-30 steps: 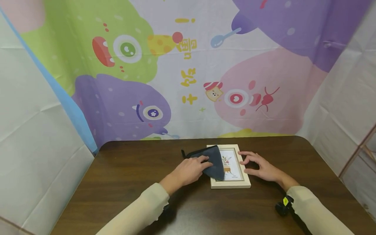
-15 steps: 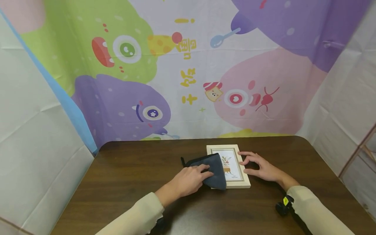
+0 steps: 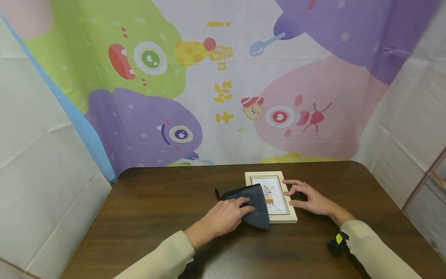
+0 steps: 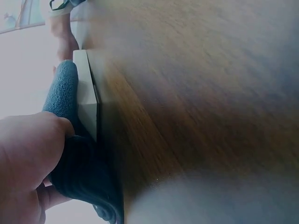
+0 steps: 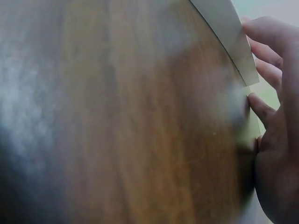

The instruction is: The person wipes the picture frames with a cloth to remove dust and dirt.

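A folded dark blue-grey cloth (image 3: 259, 211) with black edging and a small loop lies over the left part of a cream picture frame (image 3: 292, 215). My left hand (image 3: 223, 215) grips the cloth, its fingers spread over the top; in the left wrist view the fuzzy cloth (image 4: 65, 86) is bunched under the hand. The frame lies face up on the table, showing a print of a potted plant. At its right edge, my right hand (image 3: 311, 199) holds the frame with bent fingers and thumb. The frame's lower left corner is hidden by the cloth.
The brown wooden table (image 3: 150, 217) has rounded back corners. Behind it hangs a cartoon-printed curtain (image 3: 223, 147), with pale sheets (image 3: 42, 162) at both sides. A small black device (image 3: 336, 246) is strapped at the right wrist.
My left hand has slid the cloth toward the near edge of the frame, uncovering the frame's upper left corner. The right hand and the frame stay in place.
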The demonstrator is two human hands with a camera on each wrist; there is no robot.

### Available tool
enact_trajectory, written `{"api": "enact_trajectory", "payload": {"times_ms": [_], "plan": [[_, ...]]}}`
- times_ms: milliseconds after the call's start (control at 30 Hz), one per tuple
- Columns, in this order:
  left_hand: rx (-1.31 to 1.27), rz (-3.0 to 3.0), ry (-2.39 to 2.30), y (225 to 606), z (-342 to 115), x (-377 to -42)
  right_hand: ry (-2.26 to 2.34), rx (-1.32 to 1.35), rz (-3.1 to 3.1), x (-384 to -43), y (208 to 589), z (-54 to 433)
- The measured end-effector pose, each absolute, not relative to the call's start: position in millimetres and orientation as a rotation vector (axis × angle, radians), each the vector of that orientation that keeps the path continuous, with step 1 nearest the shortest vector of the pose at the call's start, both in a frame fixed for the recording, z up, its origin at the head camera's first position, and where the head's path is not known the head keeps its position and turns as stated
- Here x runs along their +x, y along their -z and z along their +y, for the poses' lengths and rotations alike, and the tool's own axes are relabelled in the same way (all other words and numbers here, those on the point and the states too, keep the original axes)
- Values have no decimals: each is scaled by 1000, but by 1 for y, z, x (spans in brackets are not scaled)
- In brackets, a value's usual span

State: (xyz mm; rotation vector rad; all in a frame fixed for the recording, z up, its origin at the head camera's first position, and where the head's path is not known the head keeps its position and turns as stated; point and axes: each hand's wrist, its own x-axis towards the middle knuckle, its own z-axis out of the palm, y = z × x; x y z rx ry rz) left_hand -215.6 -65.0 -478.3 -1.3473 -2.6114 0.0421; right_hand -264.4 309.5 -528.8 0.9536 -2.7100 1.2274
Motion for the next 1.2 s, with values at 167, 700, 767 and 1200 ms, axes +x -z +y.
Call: {"api": "enact_trajectory", "payload": {"times_ms": [167, 700, 767, 1200], "plan": [[-1340, -2561, -5, 503, -64, -233, -1217, 943, -2724, -264, 529, 309], [-1252, -2714, 11, 489, -58, -263, -1166, 911, -2747, -264, 529, 310], [-1254, -2715, 41, 499, -58, -274, -1168, 911, -2746, -264, 529, 309], [-1249, -2702, 126, 555, -58, -337, -1222, 922, -2736, -266, 531, 311]]}}
